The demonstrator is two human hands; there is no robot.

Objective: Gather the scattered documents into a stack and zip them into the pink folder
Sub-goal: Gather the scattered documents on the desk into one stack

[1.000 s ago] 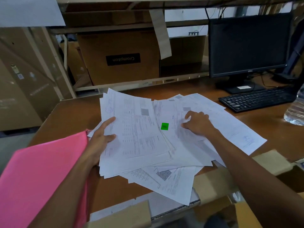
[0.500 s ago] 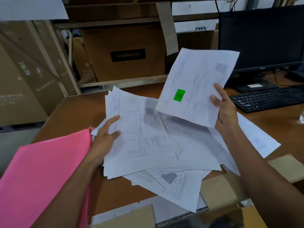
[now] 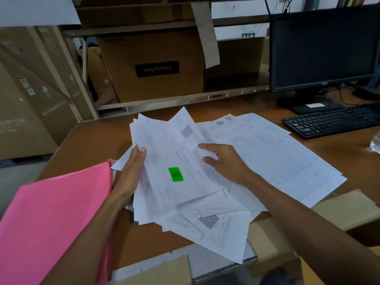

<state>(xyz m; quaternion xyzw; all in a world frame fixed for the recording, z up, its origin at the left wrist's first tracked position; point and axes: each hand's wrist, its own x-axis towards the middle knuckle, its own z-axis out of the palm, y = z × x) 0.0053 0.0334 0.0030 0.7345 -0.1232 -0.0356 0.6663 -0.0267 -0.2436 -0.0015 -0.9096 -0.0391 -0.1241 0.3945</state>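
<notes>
Brown table (image 3: 92, 136) below shelving (image 3: 185, 99): your left hand (image 3: 131, 177) curls its fingers round the edge of the gathered stack (image 3: 170, 153); your right hand (image 3: 224, 161) lies flat on top, fingers spread. Gathering looks midway; next, reach the loose documents (image 3: 287, 157) just right. Pink folder (image 3: 55, 219) lies beside your left wrist

Brown desk (image 3: 92, 140): scattered documents (image 3: 277, 161), black keyboard (image 3: 333, 121), monitor stand (image 3: 308, 105), bottle (image 3: 375, 144) at right.

Pink folder (image 3: 57, 212), white printed documents (image 3: 277, 161) with a green sticker (image 3: 176, 174), black keyboard (image 3: 333, 121).
</notes>
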